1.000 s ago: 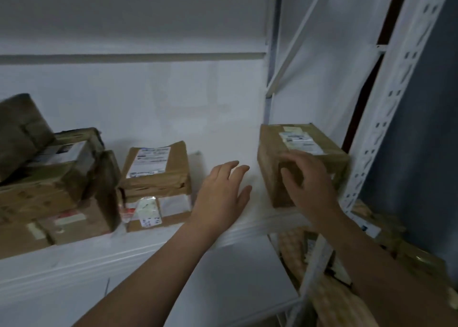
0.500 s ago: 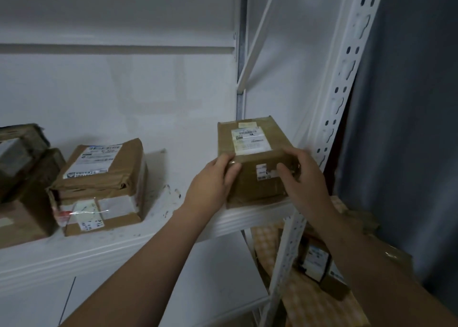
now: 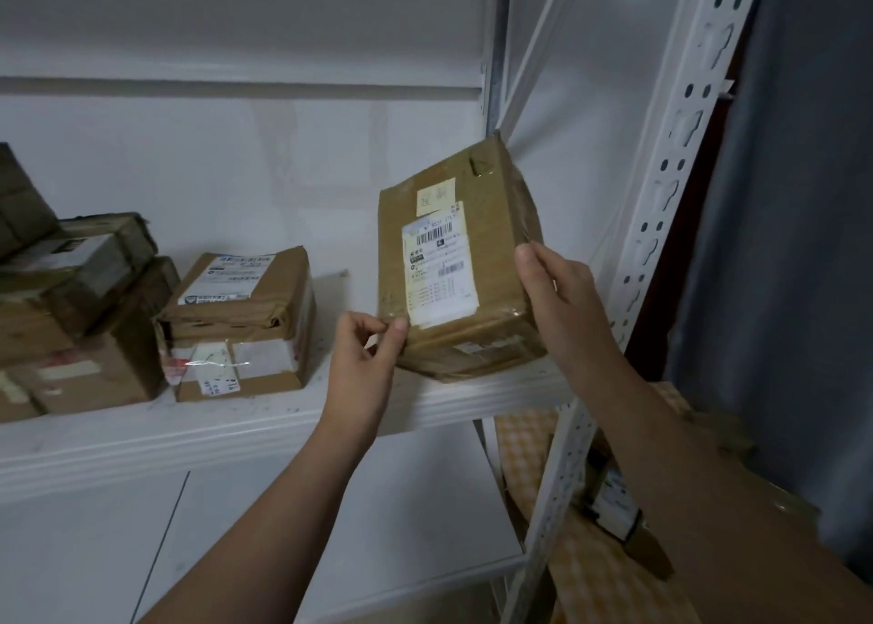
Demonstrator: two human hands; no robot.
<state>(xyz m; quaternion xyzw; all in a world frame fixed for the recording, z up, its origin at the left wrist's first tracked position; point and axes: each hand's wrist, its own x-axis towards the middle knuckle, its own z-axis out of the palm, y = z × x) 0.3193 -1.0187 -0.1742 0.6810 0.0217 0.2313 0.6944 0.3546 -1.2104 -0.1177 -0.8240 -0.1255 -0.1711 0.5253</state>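
Note:
A brown cardboard parcel (image 3: 491,250) with a white shipping label is tipped up on its near edge at the right end of the white shelf (image 3: 236,427), label facing me. My left hand (image 3: 366,359) pinches its lower left corner with thumb and fingers. My right hand (image 3: 564,302) grips its right side, thumb on the front edge, fingers hidden behind the box.
A taped parcel (image 3: 241,325) sits on the shelf to the left, with a stack of brown boxes (image 3: 80,321) beyond it. A white perforated upright (image 3: 661,198) stands right of the held box. More parcels (image 3: 619,510) lie on checked cloth below right.
The parcel has been tipped up from lying flat on the shelf so its label faces me. My left hand shifted to its lower left corner; my right hand stays on its right side.

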